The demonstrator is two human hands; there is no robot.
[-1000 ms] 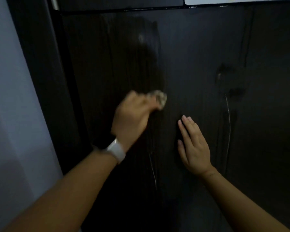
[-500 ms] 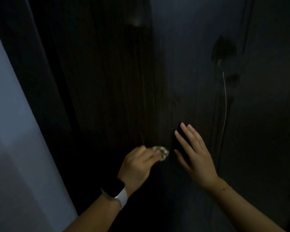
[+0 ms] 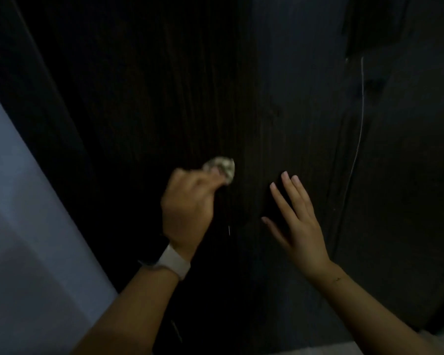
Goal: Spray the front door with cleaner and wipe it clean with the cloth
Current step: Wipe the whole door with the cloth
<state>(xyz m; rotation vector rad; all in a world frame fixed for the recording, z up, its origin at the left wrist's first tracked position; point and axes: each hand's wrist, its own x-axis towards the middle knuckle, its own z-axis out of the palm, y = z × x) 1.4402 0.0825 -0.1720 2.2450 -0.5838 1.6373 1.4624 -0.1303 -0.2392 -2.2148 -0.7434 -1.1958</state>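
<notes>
Head camera looks down a dim hallway at the front door (image 3: pixel 280 103), a tall dark wood-grain slab that fills nearly the whole view, its grain and a few thin runs of liquid (image 3: pixel 360 129) going straight up and down, with a pale wall (image 3: pixel 23 201) off to the left. Both arms reach up to it from below. The left hand (image 3: pixel 187 208), a white watch band (image 3: pixel 173 261) on its wrist, has its fingers curled round a small bunched cloth (image 3: pixel 221 167), which pokes out above the knuckles and seems to press on the door at about mid-frame. Just to its right the right hand (image 3: pixel 296 221) lies flat, fingers straight, braced on the panel and holding nothing. The unwiped drips lie up and to the right of the cloth, beyond the bracing hand, so I reckon the left hand must travel that way.
</notes>
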